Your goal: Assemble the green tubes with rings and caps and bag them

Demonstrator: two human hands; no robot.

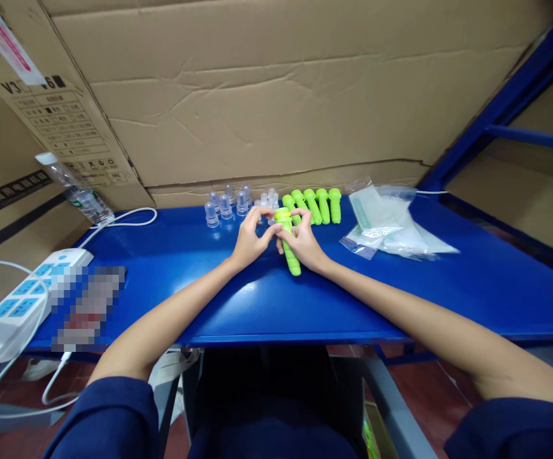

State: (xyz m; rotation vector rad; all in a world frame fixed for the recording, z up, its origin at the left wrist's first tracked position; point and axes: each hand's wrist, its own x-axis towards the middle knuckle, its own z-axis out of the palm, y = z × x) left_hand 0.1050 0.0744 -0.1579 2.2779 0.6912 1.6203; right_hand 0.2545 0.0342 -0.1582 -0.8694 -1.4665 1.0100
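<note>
A bright green toy flashlight (292, 260) with a yellow ring at its head is between my two hands, over the middle of the blue table. My left hand (252, 237) pinches it at the head from the left side. My right hand (306, 242) grips it from the right, thumb and fingers around the upper body, while the ribbed handle points down toward me. Just behind stand more green flashlights (323, 205) in a row. Several clear plastic caps (226, 206) stand to the left of them. Fingers partly hide the flashlight's head.
Clear plastic bags (391, 226) lie in a pile to the right. At the left are a white power strip (61, 261), a blurred-out phone-like object (90, 306) with a cable, and a water bottle (78, 191) leaning on cardboard. A cardboard wall (281, 115) closes the back.
</note>
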